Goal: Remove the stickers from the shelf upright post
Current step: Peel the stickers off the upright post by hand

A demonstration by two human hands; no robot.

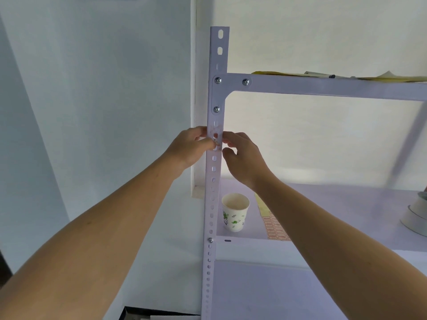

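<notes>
Seemingly to peel it, left hand (191,147) pinches a small brownish sticker (216,142) on the white perforated metal post (218,95); right hand (242,158), loosely curled, empty, braces the post's edge.

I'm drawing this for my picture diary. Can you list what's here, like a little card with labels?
post: white, upright, full of holes
left hand: pinches a small sticker on the post's front
right hand: fingers at the post's right edge, grip unclear
shelf: holds a paper cup and a sticker sheet
</notes>
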